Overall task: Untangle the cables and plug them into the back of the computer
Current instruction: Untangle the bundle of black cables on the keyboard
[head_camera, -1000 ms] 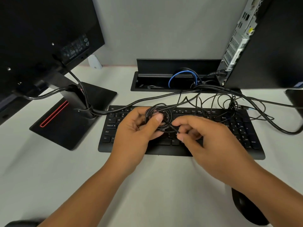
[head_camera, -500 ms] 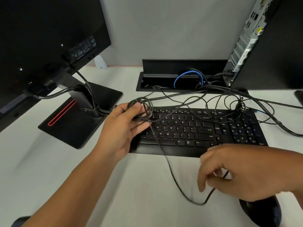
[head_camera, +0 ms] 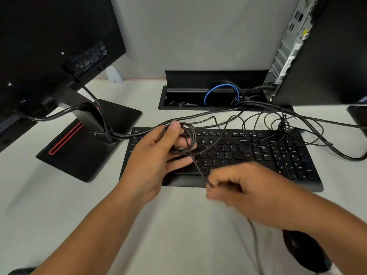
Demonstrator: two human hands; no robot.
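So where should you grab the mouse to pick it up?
Grab the mouse across its two long sides, coming down from above. It lies flat on the desk with its rounded back up, so a palm fits over the hump. The right hand is just above it, but it is pinching the cable and would have to let go first. Part of the mouse is hidden.

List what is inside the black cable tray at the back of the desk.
A looped blue cable and several black cables show in the cable tray; its dark left end and whatever lies beneath them cannot be seen.
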